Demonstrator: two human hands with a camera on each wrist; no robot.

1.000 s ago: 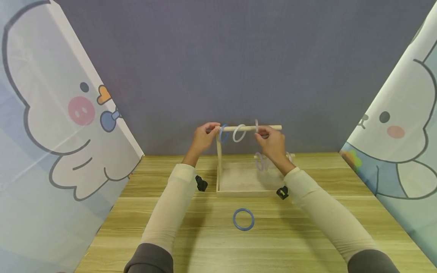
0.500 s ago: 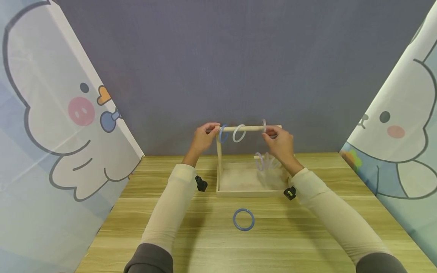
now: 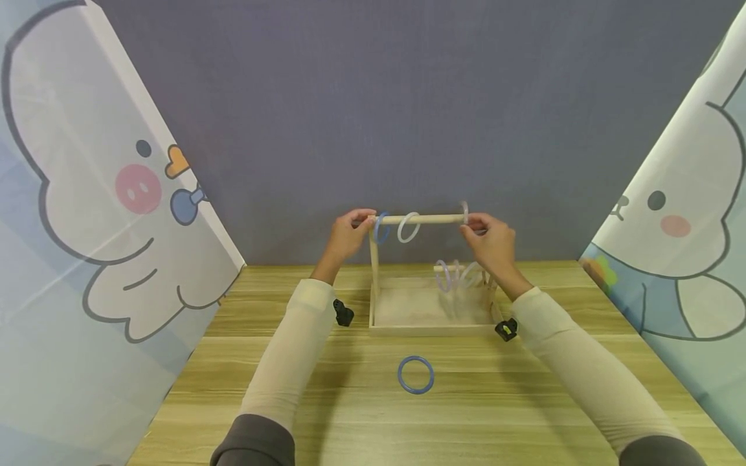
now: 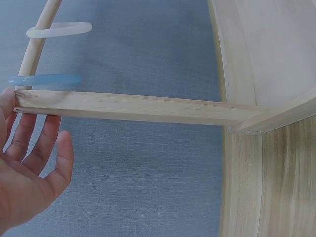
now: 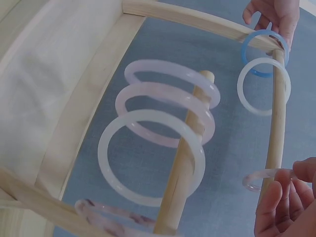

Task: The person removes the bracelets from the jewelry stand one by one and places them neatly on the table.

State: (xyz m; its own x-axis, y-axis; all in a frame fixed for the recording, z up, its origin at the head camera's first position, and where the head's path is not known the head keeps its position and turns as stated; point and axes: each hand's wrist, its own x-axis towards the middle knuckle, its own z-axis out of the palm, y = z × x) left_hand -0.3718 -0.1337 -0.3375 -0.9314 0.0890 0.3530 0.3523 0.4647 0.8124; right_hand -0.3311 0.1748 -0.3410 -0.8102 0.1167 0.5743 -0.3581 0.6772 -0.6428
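My left hand (image 3: pixel 346 234) grips the upper left corner of a wooden bangle stand (image 3: pixel 434 329), with the thumb on one side of the post (image 4: pixel 133 106) and fingertips on the other. Near the right end of the stand's upper rod (image 3: pixel 437 219), my right hand (image 3: pixel 492 243) pinches a pale pinkish translucent bangle (image 5: pixel 266 173). That bangle encircles the rod. Close by the left hand, a blue bangle (image 4: pixel 47 79) hangs on the same rod, and a white bangle (image 5: pixel 240 86) hangs farther along it.
Lilac (image 5: pixel 173 69), pink (image 5: pixel 168 94), white (image 5: pixel 103 148) and mottled (image 5: pixel 113 227) bangles hang on the lower rod (image 5: pixel 177 182). In front of the stand a darker blue bangle (image 3: pixel 416 391) lies flat on the wooden table (image 3: pixel 361 421). Behind rises a grey backdrop (image 3: pixel 408 116).
My right hand has moved rightward with the pinkish bangle along the upper rod, to near its right end. The left hand stays at the stand's corner.
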